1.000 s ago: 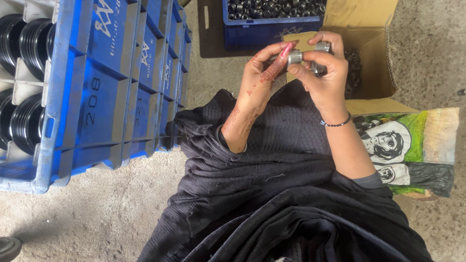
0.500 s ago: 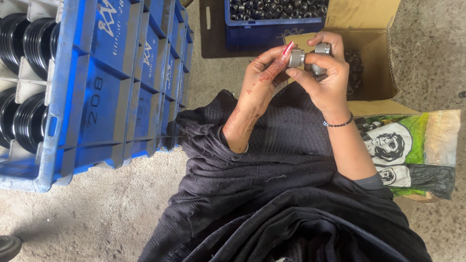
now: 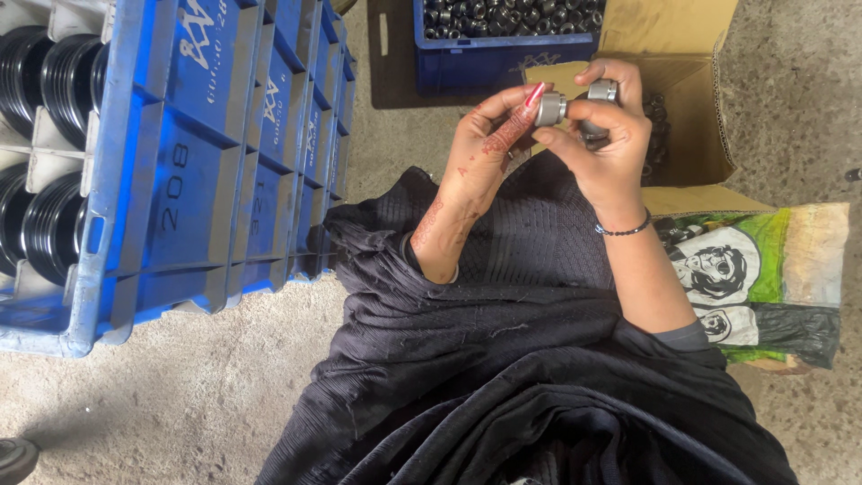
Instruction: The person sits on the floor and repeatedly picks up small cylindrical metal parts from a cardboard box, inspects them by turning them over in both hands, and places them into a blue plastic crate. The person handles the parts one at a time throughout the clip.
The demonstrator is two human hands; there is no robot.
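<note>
My left hand [image 3: 489,144] and my right hand [image 3: 603,135] meet above my lap, in front of an open cardboard box [image 3: 691,99]. Between them I hold small grey metal cylindrical parts. One metal part [image 3: 549,108] sits between my left fingertips and my right thumb. A second metal part [image 3: 602,91] is gripped in my right fingers. The box holds several dark ring-shaped parts [image 3: 658,121], mostly hidden behind my right hand.
Stacked blue plastic crates [image 3: 224,153] stand at the left, the nearest holding black round parts [image 3: 54,81]. A blue bin [image 3: 503,45] of small dark metal pieces is at the top. A printed green bag [image 3: 763,269] lies at the right. The floor is rough concrete.
Both hands have lifted slightly and turned the metal parts between the fingers; the parts stay held together in front of the box.
</note>
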